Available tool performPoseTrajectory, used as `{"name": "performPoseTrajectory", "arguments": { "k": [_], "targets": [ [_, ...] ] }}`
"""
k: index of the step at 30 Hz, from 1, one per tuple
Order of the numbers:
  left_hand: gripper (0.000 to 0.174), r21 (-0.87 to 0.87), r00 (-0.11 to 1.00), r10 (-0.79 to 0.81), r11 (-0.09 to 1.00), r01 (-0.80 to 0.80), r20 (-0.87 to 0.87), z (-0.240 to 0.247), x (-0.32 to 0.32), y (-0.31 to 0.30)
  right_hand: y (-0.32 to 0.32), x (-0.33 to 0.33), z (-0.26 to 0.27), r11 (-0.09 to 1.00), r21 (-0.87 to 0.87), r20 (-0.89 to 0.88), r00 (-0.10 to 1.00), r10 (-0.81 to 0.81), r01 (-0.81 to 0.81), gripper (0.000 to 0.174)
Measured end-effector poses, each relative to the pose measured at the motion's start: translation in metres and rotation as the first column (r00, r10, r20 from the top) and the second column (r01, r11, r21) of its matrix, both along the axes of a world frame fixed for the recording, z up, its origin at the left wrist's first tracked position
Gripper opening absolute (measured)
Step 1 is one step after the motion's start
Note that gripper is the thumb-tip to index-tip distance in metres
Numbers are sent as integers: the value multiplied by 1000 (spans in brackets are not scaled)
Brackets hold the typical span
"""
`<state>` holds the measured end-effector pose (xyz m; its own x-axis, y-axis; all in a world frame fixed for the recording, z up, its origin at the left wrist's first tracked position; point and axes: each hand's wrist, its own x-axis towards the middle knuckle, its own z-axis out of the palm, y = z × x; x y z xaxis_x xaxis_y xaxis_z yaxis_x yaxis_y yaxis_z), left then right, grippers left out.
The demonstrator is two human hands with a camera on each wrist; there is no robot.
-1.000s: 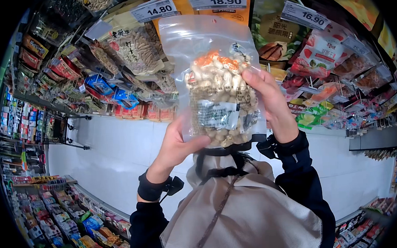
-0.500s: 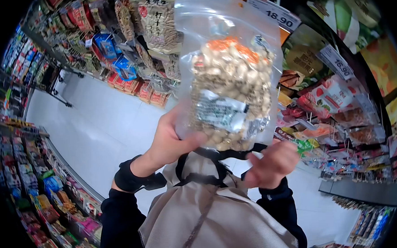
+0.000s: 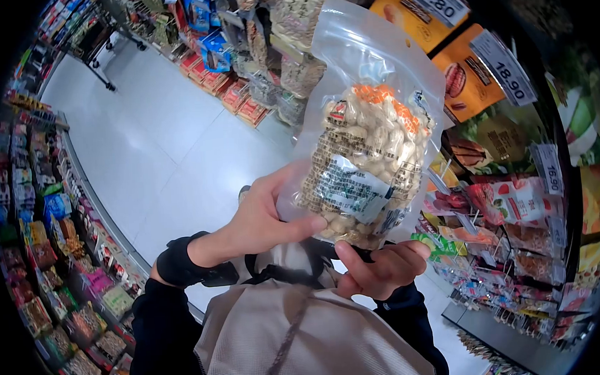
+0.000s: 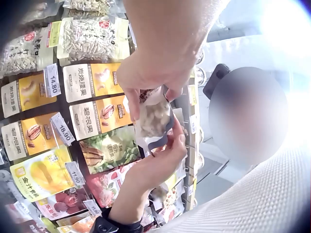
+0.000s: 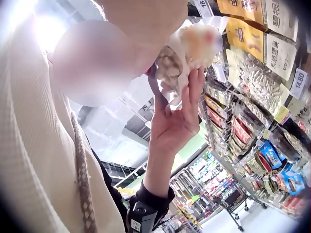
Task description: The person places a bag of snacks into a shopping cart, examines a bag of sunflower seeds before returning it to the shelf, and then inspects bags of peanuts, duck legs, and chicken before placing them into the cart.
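Note:
A clear, resealable bag of peanuts in their shells [image 3: 392,142] hangs upright and tilted before me in the head view, with orange lettering and a white label panel. My left hand [image 3: 264,213] grips its lower left corner, thumb across the front. In the right wrist view, several fingers of that hand [image 5: 176,121] lie along the bag. My right hand [image 3: 386,272] is at the bag's bottom edge, its fingers partly bent; I cannot tell whether they pinch it. From the left wrist, both hands meet around the bag [image 4: 155,119].
Hanging snack packs and price tags [image 3: 505,65] fill the rack at the right, close behind the bag. A low shelf of packets [image 3: 83,314] runs along the left. Pale floor [image 3: 149,148] lies between, with a wheeled cart [image 3: 92,45] at the far left.
My right hand has left the bag's right side and come down to its bottom edge. The bag, still in my left hand, tilts clockwise, and the view has turned.

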<state>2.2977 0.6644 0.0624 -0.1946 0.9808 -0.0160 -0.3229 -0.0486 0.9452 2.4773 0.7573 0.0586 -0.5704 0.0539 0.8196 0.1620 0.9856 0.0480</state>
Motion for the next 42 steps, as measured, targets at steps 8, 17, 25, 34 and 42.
{"name": "performPoseTrajectory", "arguments": {
  "k": [8,17,25,34,42],
  "targets": [
    [59,19,992,124,992,-124,15,-3,-30,-34,-4,-41,-7,989,2,-89,985,145,-146,30],
    [58,15,963,269,963,-269,28,-8,-84,-88,-33,-122,-11,937,108,-166,923,347,-332,34],
    [58,42,904,422,904,-425,72,-8,-152,-139,-76,-208,9,878,107,45,884,465,-467,32],
    [54,38,737,676,736,-676,13,-10,-232,-222,-144,-330,4,794,-25,-1,794,608,-608,35],
    [52,48,477,879,477,-878,9,-8,-276,-285,-202,-414,0,688,-81,54,686,726,-721,40]
  ]
}}
